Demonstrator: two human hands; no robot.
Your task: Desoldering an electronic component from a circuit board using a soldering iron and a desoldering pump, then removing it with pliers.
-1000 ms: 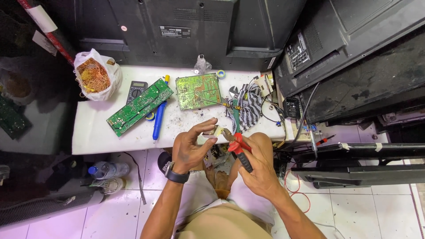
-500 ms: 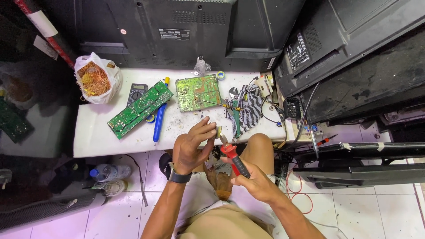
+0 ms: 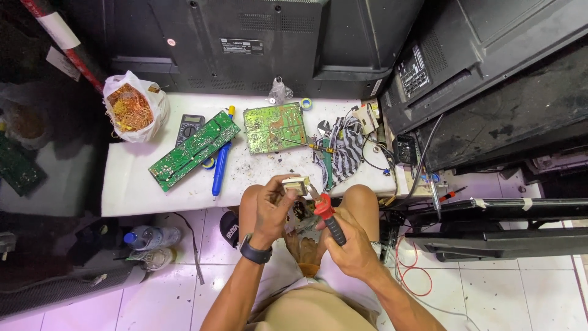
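Observation:
My left hand (image 3: 269, 205) grips a small pale yellowish block-shaped component (image 3: 296, 184) above my knees, at the white table's near edge. My right hand (image 3: 347, 240) is closed around red-and-black-handled pliers (image 3: 326, 212); their tip touches the component's right side. On the white table (image 3: 128, 193) lie a long green circuit board (image 3: 193, 149) and a square green circuit board (image 3: 274, 127).
A blue-handled tool (image 3: 219, 165), a multimeter (image 3: 189, 125), a plastic bag of copper wire (image 3: 133, 105) and a striped cloth with tools (image 3: 340, 150) share the table. Large black television backs (image 3: 257, 43) stand behind and at right. A water bottle (image 3: 150, 238) lies on the tiled floor.
Both hands have come down from over the table to above my knees. The pliers stay at the component in my left hand.

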